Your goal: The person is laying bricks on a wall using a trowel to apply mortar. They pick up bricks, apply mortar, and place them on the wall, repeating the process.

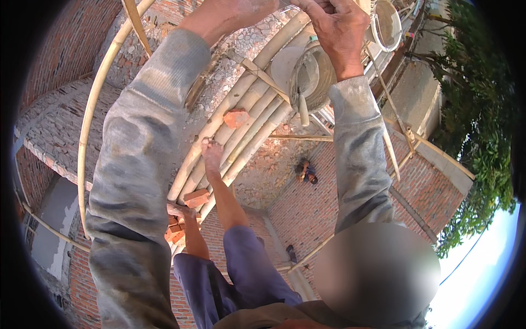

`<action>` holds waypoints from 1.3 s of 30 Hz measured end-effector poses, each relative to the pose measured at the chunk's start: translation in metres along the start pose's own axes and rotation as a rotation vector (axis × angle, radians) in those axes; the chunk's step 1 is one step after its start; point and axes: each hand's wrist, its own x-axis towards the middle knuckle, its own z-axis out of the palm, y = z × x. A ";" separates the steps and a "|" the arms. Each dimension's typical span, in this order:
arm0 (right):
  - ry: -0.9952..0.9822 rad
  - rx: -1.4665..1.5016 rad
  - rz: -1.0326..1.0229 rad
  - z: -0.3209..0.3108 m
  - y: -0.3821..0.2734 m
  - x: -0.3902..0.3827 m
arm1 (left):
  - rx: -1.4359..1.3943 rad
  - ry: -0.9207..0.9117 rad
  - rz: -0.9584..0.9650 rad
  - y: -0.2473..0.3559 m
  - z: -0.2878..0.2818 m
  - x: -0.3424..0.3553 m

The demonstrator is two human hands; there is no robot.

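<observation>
Poles of bamboo (249, 101) make a narrow footing, running from near left to far right, and past their right edge I look down to rubble-strewn ground (263, 170) well below. That side is the open room, between the poles and a brick wall (329, 200); another person (309, 174) down there is small and hard to make out. On the left a curved bamboo pole (87, 120) stands close by the left sleeve (153, 82).

Both hands are up at the far edge of view. The left hand (241, 13) is cut off, fingers out of sight, so I can't tell whether it grips anything. The right hand (342, 27) has bent fingers, also partly cut off; what it holds, if anything, I can't tell. The near right is blurred over.

Near the right hand, toward the left, is a pale bucket (280, 68) by the far part of the poles, a trowel (303, 111) resting in it with the handle over the near rim. Its inside is grey; how full, I can't see. A second bucket (389, 26) is to the right of that hand, its contents unclear. One broken brick (236, 118) lies beyond the right foot (212, 153).
</observation>
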 end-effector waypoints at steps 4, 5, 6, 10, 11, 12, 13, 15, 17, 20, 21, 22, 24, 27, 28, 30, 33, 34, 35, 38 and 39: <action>-0.029 0.028 -0.055 0.013 -0.002 0.000 | 0.106 0.030 0.128 0.003 -0.006 0.005; -0.010 0.023 -0.073 0.015 -0.004 0.001 | 0.125 -0.011 0.093 0.003 -0.006 0.006; 0.016 0.023 -0.105 0.020 -0.005 0.004 | 0.151 -0.039 0.063 0.001 -0.005 0.009; 0.100 0.161 -0.164 0.022 -0.010 0.009 | 0.231 0.211 0.246 0.001 0.010 0.003; 0.033 0.156 -0.127 0.022 -0.008 0.008 | 0.284 0.261 0.233 0.002 0.014 0.000; -0.036 0.150 -0.088 0.017 -0.004 0.005 | 0.337 0.309 0.217 0.005 0.018 -0.002; -0.104 0.144 -0.048 0.011 0.002 0.000 | 0.272 0.187 0.048 0.008 0.020 -0.006; -0.071 0.256 0.031 0.006 0.010 -0.020 | 0.195 0.084 -0.177 0.020 0.022 -0.026; -0.087 0.290 0.237 0.005 0.014 -0.057 | 0.218 0.268 -0.174 0.043 0.028 -0.064; -0.195 0.248 0.630 0.001 0.000 -0.149 | -0.236 0.234 -0.268 0.089 0.038 -0.154; -0.313 0.270 0.719 -0.002 -0.009 -0.187 | -0.346 0.063 -0.421 0.104 0.041 -0.193; -0.535 0.255 0.790 -0.008 -0.017 -0.225 | -0.246 -0.085 -0.495 0.113 0.043 -0.234; -0.736 0.027 0.594 -0.010 -0.027 -0.298 | -0.163 -0.179 -0.585 0.128 0.049 -0.318; -0.594 -0.181 0.623 -0.002 -0.002 -0.362 | -0.267 -0.326 -0.954 0.115 0.041 -0.450; -0.488 -0.303 0.567 0.000 0.016 -0.368 | -0.173 -0.346 -1.044 0.109 0.033 -0.497; -0.354 -0.515 0.613 0.005 0.053 -0.364 | 0.184 -0.223 -0.986 0.092 0.011 -0.592; -0.149 -0.499 0.632 0.019 0.085 -0.344 | 0.269 0.028 -1.433 0.080 -0.030 -0.727; -0.203 -0.512 0.580 0.023 0.093 -0.338 | 0.363 0.011 -1.470 0.085 -0.044 -0.768; -0.240 -0.521 0.456 0.025 0.099 -0.333 | 0.463 -0.032 -1.576 0.096 -0.054 -0.806; -0.627 -0.620 0.560 0.029 0.112 -0.330 | 0.412 -0.291 -1.891 0.146 -0.082 -0.895; -0.679 -0.636 0.623 0.031 0.115 -0.332 | 0.316 -0.120 -2.015 0.169 -0.083 -0.916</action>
